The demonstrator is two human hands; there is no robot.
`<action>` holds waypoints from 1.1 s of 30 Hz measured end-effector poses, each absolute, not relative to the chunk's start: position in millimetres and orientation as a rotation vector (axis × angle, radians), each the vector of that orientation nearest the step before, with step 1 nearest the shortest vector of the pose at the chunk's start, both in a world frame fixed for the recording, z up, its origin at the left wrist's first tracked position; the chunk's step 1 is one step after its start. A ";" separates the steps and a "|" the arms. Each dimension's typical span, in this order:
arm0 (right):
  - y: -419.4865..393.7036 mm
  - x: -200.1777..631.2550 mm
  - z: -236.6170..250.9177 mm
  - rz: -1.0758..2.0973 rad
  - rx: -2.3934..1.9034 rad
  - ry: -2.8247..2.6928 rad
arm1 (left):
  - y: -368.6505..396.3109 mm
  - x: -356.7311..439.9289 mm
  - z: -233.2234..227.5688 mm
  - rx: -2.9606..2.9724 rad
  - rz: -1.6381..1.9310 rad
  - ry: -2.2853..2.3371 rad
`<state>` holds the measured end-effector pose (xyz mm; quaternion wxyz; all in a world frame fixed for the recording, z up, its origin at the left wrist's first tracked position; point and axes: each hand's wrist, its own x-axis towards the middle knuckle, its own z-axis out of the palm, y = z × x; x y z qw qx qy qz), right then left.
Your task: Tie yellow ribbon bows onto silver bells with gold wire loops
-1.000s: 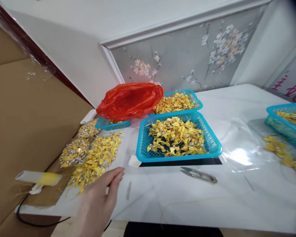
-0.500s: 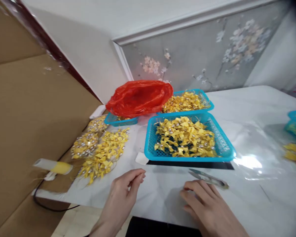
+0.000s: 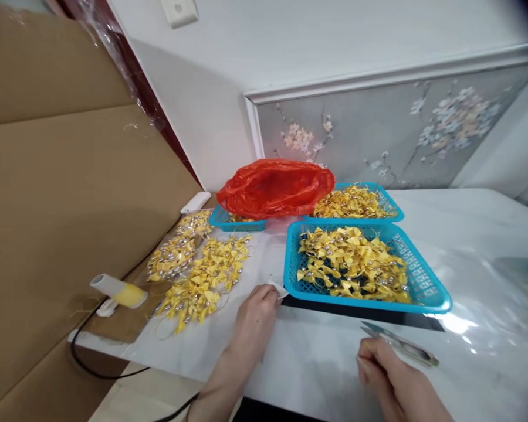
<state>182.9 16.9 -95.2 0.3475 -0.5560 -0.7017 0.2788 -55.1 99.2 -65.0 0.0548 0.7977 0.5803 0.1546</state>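
Left hand (image 3: pixel 257 313) bent over white scrap (image 3: pixel 281 291), grip hidden, cannot tell if pinching | right hand (image 3: pixel 389 372) curled beside snips (image 3: pixel 416 350), cannot tell if holding anything | scrap on surface (image 3: pixel 312 351), near-left corner of blue basket (image 3: pixel 369 302) | likely light, thin, easily creased; best taken by free edge

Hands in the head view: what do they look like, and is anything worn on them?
The left hand is bare, with no glove or ring visible, and no sleeve shows on its forearm. The right hand is ungloved too, no ring visible; the frame edge hides any sleeve there.
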 end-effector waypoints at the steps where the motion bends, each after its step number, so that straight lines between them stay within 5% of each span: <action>1: 18.6 182.6 -88.6 0.753 -1.414 -1.809 | 101.7 -54.9 -65.8 2.422 0.435 1.773; 17: 36.5 186.7 -28.1 1.024 -1.232 -1.746 | 100.8 -49.1 -67.1 2.375 0.316 1.892; 33: 26.9 169.9 13.6 1.140 -0.988 -1.732 | 48.2 -45.0 -42.4 1.484 0.975 1.526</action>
